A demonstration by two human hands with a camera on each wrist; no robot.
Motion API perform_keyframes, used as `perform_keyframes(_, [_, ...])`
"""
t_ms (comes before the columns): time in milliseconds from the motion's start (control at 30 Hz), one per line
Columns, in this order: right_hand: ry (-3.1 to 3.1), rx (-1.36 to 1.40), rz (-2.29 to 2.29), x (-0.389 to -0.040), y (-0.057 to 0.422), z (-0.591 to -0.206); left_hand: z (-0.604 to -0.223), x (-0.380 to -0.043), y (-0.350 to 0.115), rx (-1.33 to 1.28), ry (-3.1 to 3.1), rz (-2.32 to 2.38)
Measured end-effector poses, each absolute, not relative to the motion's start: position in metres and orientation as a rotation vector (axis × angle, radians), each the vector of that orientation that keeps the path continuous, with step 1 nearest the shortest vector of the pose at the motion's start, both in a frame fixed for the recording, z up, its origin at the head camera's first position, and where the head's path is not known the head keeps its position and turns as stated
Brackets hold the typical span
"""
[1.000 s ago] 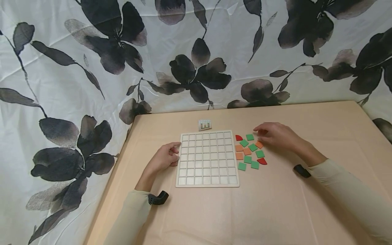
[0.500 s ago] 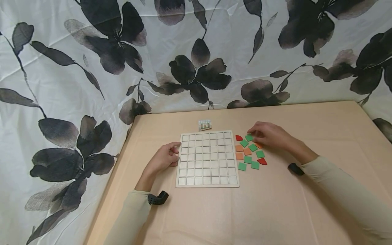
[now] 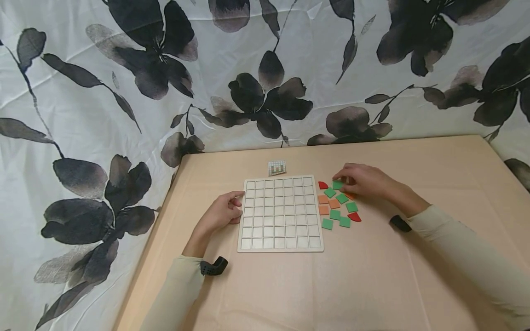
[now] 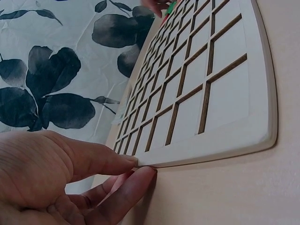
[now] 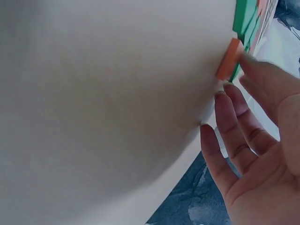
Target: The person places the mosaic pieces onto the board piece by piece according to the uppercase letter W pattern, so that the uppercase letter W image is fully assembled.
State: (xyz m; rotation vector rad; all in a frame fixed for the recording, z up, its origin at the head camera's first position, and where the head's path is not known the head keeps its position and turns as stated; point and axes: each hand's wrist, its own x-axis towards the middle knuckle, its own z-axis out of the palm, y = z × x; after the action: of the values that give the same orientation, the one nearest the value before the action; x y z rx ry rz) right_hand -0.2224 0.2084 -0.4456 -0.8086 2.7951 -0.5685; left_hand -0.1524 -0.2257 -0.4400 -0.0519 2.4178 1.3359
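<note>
A white grid board with square recesses lies on the table. My left hand pinches its left edge; in the left wrist view the thumb meets the rim and the index fingertip sits just beneath. To the board's right, my right hand has thumb and index finger at either side of a green square tile, pinching it. An orange tile lies beside the thumb in the right wrist view, where the other fingers are loosely bent; the pinched tile is mostly hidden there.
Several green, orange and red tiles lie loose around, such as a green square, an orange square and a red quarter-round. A small patterned grid card lies behind the board. A floral cloth hangs behind the table.
My right hand has moved left from beside the tiles to the rearmost green square, and its thumb and index finger now pinch it. The left hand stays at the board's edge.
</note>
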Motion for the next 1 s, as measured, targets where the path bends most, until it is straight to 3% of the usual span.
perform_keyframes(1000, [2.717,-0.908,-0.490,-0.233,0.207,-0.440,-0.443,-0.154,-0.228,-0.047,2.427,1.333])
